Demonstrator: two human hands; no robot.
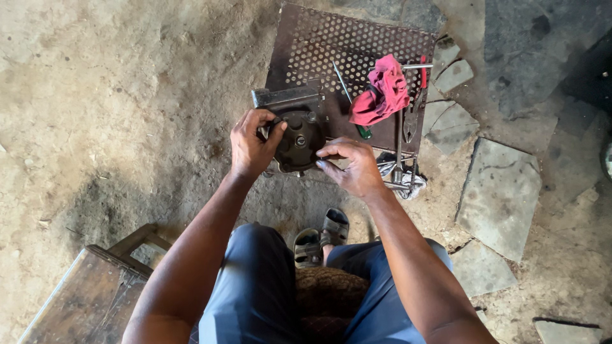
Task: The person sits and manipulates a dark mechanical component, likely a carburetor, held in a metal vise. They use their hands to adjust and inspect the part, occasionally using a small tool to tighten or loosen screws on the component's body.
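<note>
At the near edge of the perforated metal plate (357, 44), one dark round machine part (299, 139) sits between both hands. Left hand (252, 145) is clenched on the part's left rim, thumb over the top. Right hand (352, 165) pinches its right lower side with fingertips, loosely curled, not a full grip. Seated person, two knees in blue trousers (255, 286) and two sandals (322, 237) nearest the camera, dirt floor all round.

Doing this well, as a judgement: keep the left hand firm so the part can't turn or slide off the plate's near edge, let the right fingertips do the fine work, keep the part flat on the plate.

Just behind the part, one grey metal bar (287, 95) along the plate's left-middle. Right of it, one screwdriver with a green handle (349, 95), lying diagonal. One red rag (382, 92) bunched at the plate's right edge. One pair of red-handled pliers (415, 105) and one long socket wrench (399, 140) hanging past the right edge; more tools may lie under the rag, cannot tell. One wooden stool (95, 293) at lower left. Several flat stone slabs (500, 194) to the right, well apart from the plate.
</note>
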